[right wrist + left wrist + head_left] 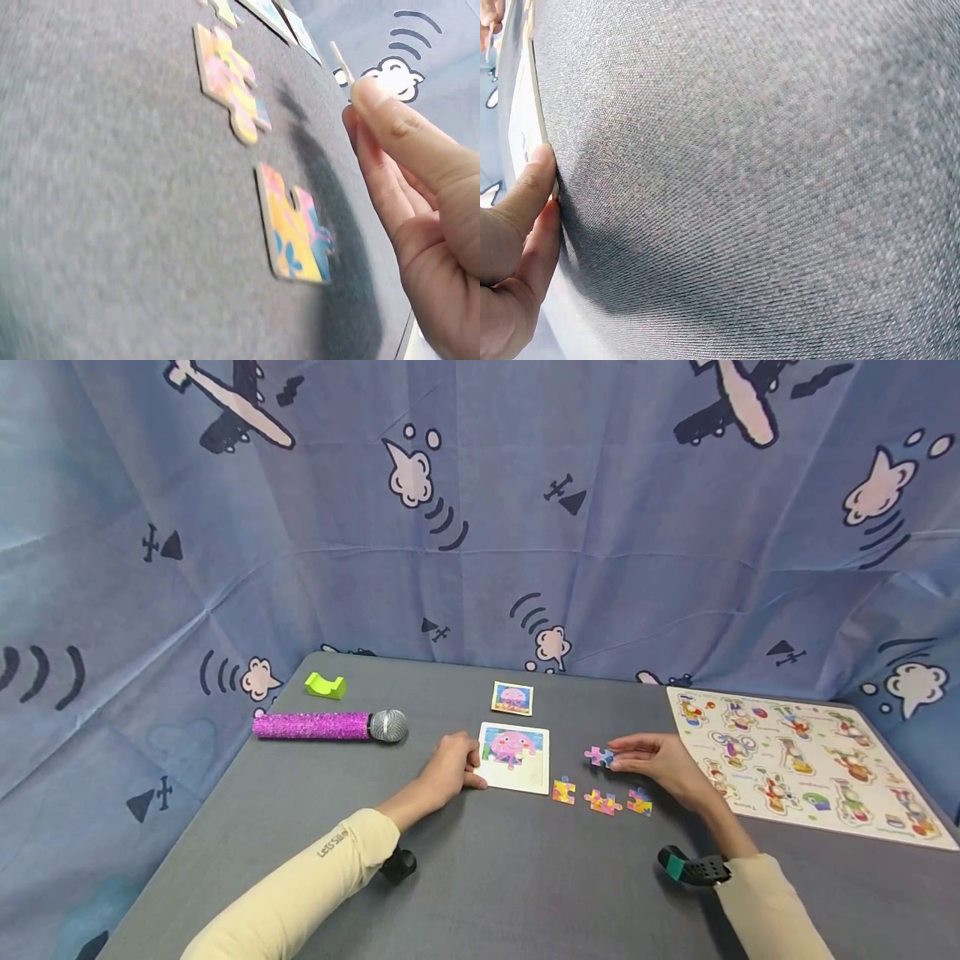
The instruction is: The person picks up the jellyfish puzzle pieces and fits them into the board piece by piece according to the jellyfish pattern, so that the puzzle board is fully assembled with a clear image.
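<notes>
My left hand (448, 768) pinches the near left edge of a square jigsaw board (534, 781) between thumb and fingers. In its frame a pink octopus picture is partly filled in, with pale bare wood at the lower right. Off to the right, my right hand (660, 764) pinches a pink and blue puzzle piece (597, 757) by its edge, raised over the table. The right wrist view shows that piece (340, 60) edge-on. Below it lie a yellow piece (564, 791), a longer pink-and-yellow piece (602, 802) and a yellow-and-blue piece (640, 802).
Behind the board lies a small octopus picture card (513, 698). A glittery purple microphone (315, 726) and a lime-green curved block (326, 686) are at the left. At the right is a large white board (821, 739) with cartoon figures. A blue printed curtain (495, 568) hangs behind.
</notes>
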`<state>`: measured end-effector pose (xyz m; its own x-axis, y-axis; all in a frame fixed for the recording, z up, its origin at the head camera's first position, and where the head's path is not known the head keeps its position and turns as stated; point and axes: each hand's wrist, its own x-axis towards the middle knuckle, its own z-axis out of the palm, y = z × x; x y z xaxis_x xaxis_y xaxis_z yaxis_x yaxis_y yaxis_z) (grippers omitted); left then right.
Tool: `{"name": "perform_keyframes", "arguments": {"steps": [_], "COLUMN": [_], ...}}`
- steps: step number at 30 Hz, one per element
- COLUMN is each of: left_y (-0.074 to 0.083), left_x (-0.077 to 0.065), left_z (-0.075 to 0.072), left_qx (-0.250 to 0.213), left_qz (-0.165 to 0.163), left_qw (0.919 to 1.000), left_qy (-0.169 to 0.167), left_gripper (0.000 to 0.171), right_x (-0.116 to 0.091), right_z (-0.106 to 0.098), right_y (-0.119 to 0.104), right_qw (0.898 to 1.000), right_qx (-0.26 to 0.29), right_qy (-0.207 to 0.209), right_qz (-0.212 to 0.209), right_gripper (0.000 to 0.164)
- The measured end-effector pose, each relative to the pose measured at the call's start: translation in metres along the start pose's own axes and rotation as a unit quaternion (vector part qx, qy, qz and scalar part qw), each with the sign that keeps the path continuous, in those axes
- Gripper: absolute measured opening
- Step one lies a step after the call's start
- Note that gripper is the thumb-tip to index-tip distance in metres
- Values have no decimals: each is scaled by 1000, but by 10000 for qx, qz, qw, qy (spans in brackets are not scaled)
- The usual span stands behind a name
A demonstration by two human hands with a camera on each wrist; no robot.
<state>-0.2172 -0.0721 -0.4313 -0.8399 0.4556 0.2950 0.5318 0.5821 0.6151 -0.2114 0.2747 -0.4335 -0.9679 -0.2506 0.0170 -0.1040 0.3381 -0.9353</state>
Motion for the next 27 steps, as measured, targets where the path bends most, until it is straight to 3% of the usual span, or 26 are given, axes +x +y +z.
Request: {"name": "perform_keyframes", "arguments": {"steps": [16,27], "left_y": [-1,-1], "left_x": [1,1], "left_z": [0,0], "left_qx": [-83,-82], "left_qz": [-95,-7], "left_qw": [9999,10000], "left_qy": [-54,-54], "left_gripper": [36,35], "right_x": [11,25], "right_z": [25,47], "right_y": [-4,-11], "right_qw": [9990,9995], "right_qx": [363,-69], "right_qy": [-172,20], "right_qz": [-199,-312], "right_gripper": [37,32]}}
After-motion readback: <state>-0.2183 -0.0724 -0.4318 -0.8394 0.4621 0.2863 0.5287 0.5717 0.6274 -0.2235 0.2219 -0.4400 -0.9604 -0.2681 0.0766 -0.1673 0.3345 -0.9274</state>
